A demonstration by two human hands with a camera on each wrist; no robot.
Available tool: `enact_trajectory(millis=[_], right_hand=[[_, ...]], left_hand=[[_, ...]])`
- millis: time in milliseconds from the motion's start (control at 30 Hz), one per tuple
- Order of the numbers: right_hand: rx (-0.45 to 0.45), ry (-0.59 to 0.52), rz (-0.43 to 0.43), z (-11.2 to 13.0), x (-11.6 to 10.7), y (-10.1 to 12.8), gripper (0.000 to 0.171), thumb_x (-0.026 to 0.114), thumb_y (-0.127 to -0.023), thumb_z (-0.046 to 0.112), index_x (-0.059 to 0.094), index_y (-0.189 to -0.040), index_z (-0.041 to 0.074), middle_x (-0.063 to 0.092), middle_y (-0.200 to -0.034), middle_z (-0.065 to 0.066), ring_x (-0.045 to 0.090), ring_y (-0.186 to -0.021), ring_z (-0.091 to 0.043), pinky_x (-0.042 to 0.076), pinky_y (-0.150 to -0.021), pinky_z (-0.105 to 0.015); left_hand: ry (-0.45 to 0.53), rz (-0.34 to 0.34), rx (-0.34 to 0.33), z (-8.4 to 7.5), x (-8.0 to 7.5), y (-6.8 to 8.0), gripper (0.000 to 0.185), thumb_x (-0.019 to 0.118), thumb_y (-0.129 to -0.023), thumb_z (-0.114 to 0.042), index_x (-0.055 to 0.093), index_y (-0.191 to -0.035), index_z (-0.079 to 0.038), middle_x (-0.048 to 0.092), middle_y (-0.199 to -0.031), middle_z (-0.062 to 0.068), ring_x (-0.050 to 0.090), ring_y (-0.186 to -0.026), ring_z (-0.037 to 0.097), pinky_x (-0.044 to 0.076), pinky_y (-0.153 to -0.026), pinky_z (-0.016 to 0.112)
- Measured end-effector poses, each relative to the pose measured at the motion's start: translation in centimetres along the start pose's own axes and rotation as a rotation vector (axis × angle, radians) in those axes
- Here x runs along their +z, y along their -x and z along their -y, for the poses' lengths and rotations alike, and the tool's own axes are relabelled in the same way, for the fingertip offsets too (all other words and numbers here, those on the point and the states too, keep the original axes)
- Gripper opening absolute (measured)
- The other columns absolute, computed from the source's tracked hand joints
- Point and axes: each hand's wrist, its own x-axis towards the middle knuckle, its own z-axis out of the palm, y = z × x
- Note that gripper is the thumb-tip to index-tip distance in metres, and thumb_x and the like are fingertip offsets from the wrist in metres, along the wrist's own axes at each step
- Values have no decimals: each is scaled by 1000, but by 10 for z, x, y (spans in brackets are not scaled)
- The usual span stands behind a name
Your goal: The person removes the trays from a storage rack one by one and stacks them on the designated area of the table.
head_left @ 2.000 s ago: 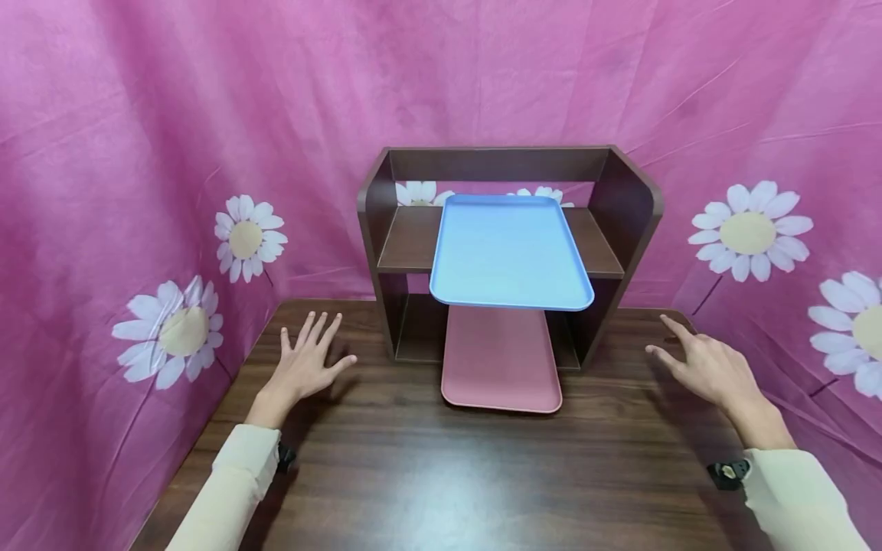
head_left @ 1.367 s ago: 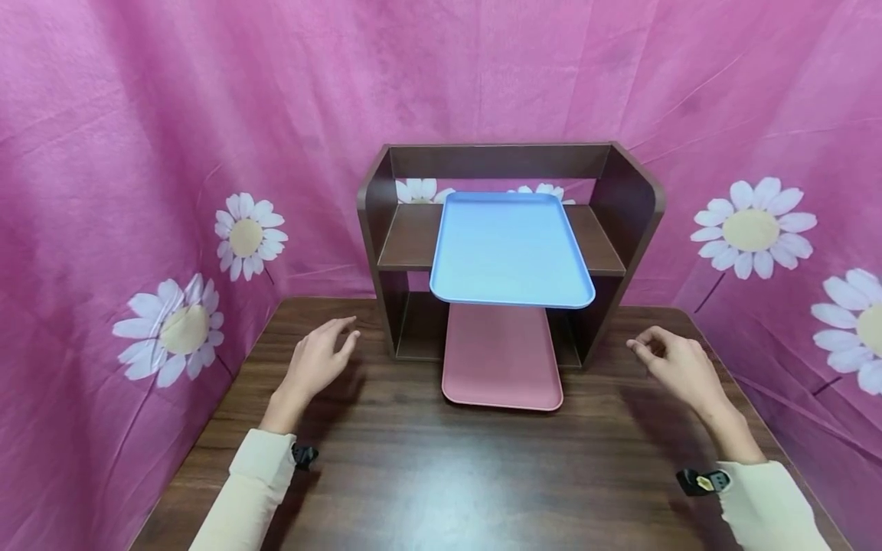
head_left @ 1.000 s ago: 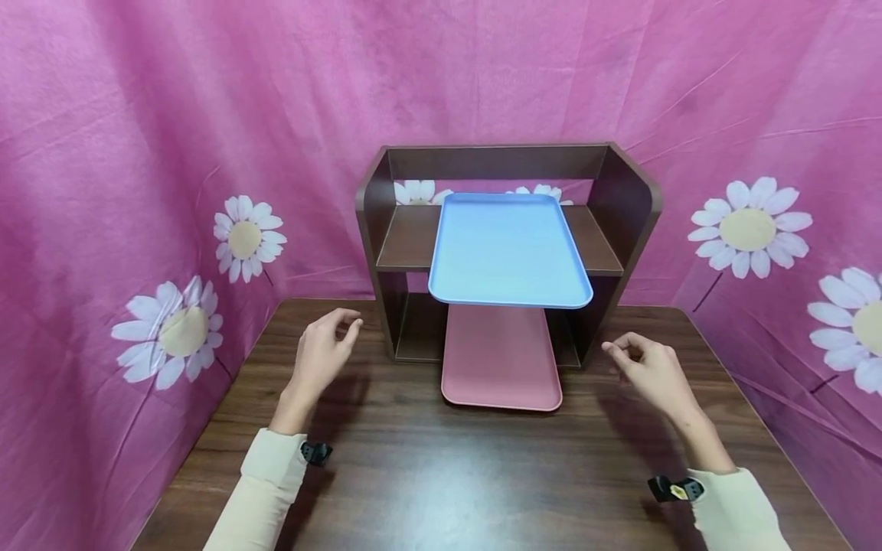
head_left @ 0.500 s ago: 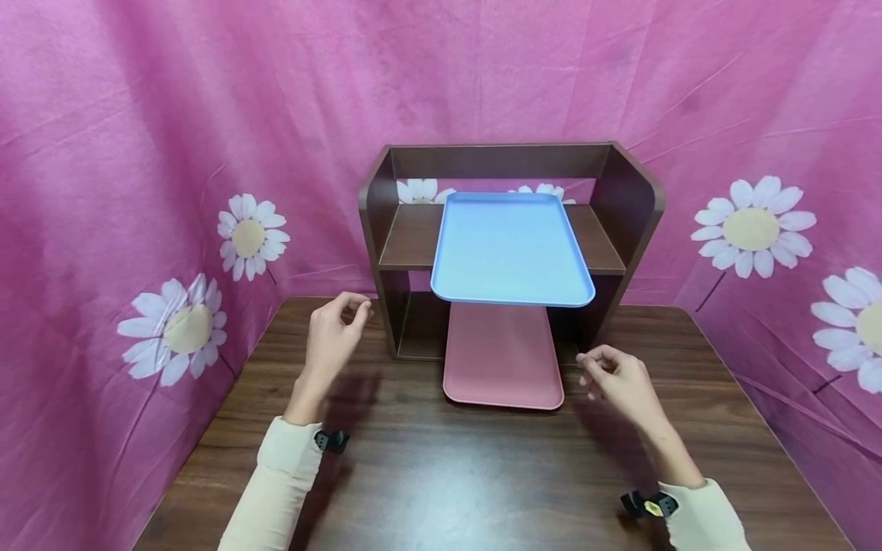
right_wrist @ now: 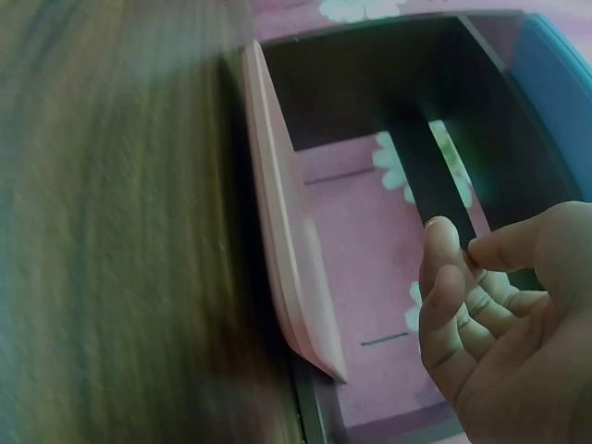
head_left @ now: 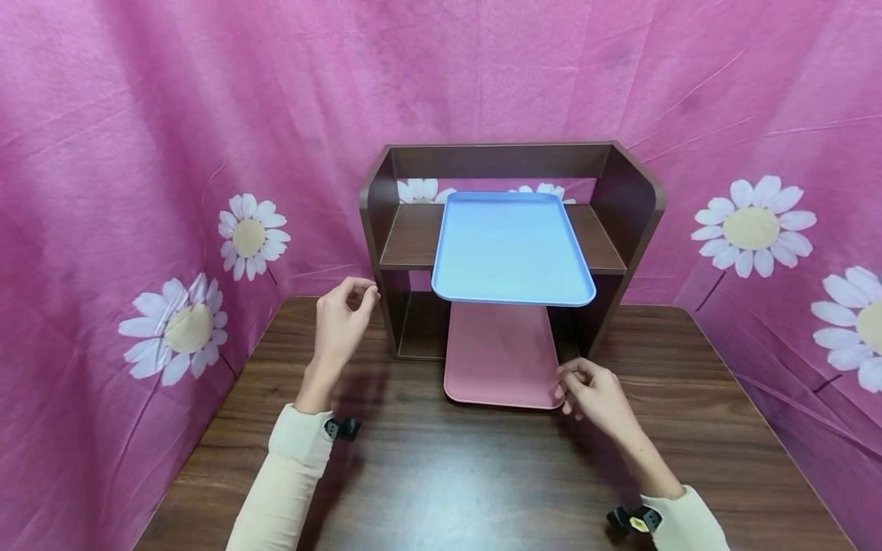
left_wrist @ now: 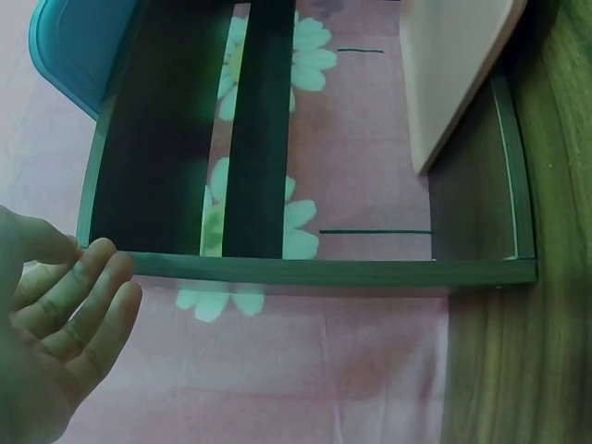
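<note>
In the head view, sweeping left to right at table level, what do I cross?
Left hand → left side panel of the shelf unit → pink tray → right hand at the pink tray's front right corner.

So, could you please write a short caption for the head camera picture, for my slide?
Right hand beside the pink tray, left hand raised near the shelf holding a blue tray.

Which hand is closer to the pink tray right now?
Right. The right hand is at the pink tray's front right corner; the left hand hovers raised by the shelf's left side, well apart.
</note>
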Motion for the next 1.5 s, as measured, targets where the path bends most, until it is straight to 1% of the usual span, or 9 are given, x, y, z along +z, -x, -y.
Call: enact_trajectory(millis=[233, 433, 567, 667, 800, 1000, 1133, 1333, 1500], right_hand=[[90, -91, 32, -1, 13, 7, 27, 51, -101, 16, 60, -114, -6, 72, -78, -17, 65, -51, -21, 56, -44, -36], [173, -193, 82, -6, 29, 14, 26, 50, -101, 13, 58, -111, -10, 70, -76, -15, 66, -54, -22, 58, -47, -37], [213, -281, 128, -7, 39, 19, 30, 48, -102, 14, 56, -109, -13, 73, -85, -20, 72, -66, -27, 61, -53, -40], [219, -334, 166, -8, 45, 24, 35, 45, -103, 16, 56, -110, -17, 73, -91, -27, 74, -76, -33, 63, -60, -42], [245, -402, 207, -11, 54, 28, 41, 45, -103, 17, 55, -114, -21, 71, -96, -32, 74, -83, -36, 63, -68, -43], [315, -512, 217, -15, 65, 33, 47, 47, -104, 21, 49, -123, -22, 70, -103, -30, 74, -91, -30, 62, -79, -39], [365, -653, 242, -17, 70, 34, 52, 47, -104, 23, 39, -130, -21, 68, -113, -31, 72, -100, -31, 60, -88, -40], [444, -928, 280, -19, 73, 32, 53, 45, -104, 17, 26, -139, -18, 61, -124, -32, 66, -112, -33, 52, -102, -40], [476, -1100, 255, -20, 76, 30, 34, 43, -105, 13, 32, -131, -5, 50, -136, -34, 59, -122, -33, 44, -111, -40]], left_hand=[[26, -1, -39, -5, 2, -6, 11, 68, -91, -16, 71, -98, -7, 74, -80, 2, 67, -72, 16, 50, -62, 13], [32, -24, -72, -4, 6, -10, 20, 71, -89, -18, 67, -103, -4, 69, -82, 7, 63, -72, 18, 52, -64, 16], [59, -12, -109, -4, 8, -12, 30, 73, -88, -22, 63, -109, -2, 65, -94, 10, 65, -79, 20, 56, -70, 21], [83, 16, -139, -5, 9, -14, 39, 74, -88, -26, 61, -118, -3, 63, -107, 11, 68, -90, 23, 61, -77, 29], [122, 49, -175, -6, 12, -17, 50, 73, -89, -30, 57, -129, -5, 63, -120, 14, 69, -103, 28, 60, -87, 36], [225, 78, -213, -4, 18, -19, 57, 73, -90, -32, 53, -138, -9, 65, -128, 18, 66, -113, 29, 57, -96, 33], [283, 85, -222, -1, 23, -21, 58, 72, -90, -31, 51, -141, -13, 63, -132, 16, 63, -119, 26, 54, -100, 32], [373, 90, -229, 0, 28, -23, 64, 72, -91, -23, 44, -147, -13, 55, -141, 17, 55, -129, 27, 48, -109, 39], [368, 90, -256, 1, 30, -23, 63, 71, -91, -29, 45, -147, -17, 56, -142, 13, 55, -129, 21, 47, -109, 35]])
